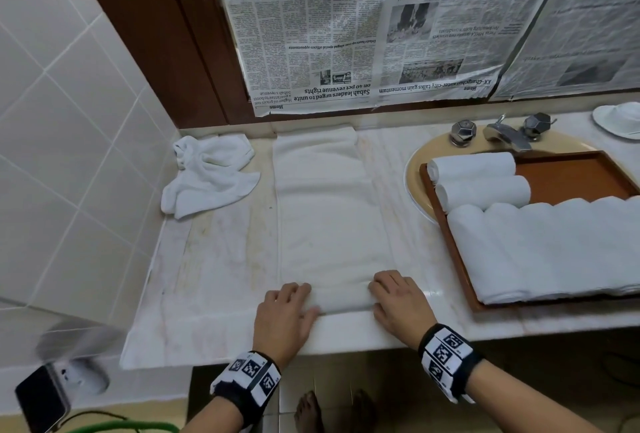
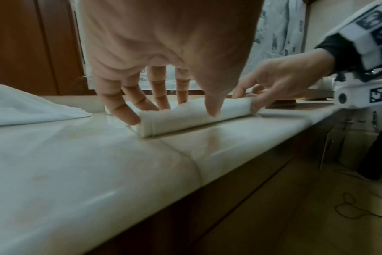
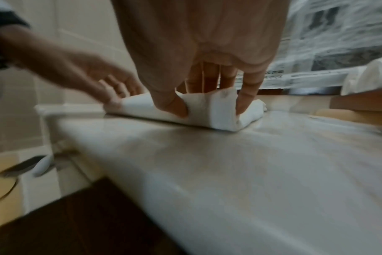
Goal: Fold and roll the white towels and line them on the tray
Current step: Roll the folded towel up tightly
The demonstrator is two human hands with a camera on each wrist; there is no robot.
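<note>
I was at the rolling step. The folded towel [image 1: 329, 211] lay as a long strip on the bench [image 1: 214, 259], left of the tray [image 1: 575, 173], its near end already wound into a short roll. My left hand [image 1: 284, 313] clamped the roll's left end, thumb in front and fingers behind; my right hand [image 1: 394, 301] pinched the right end the same way. The tray already held several rolled towels [image 1: 540, 249]; a crumpled towel [image 1: 207, 176] waited further left. Next, I judged, both ends had to turn evenly away from me, or the roll would cone.

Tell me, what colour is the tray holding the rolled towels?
Reddish brown tray; the head view shows it best.
</note>
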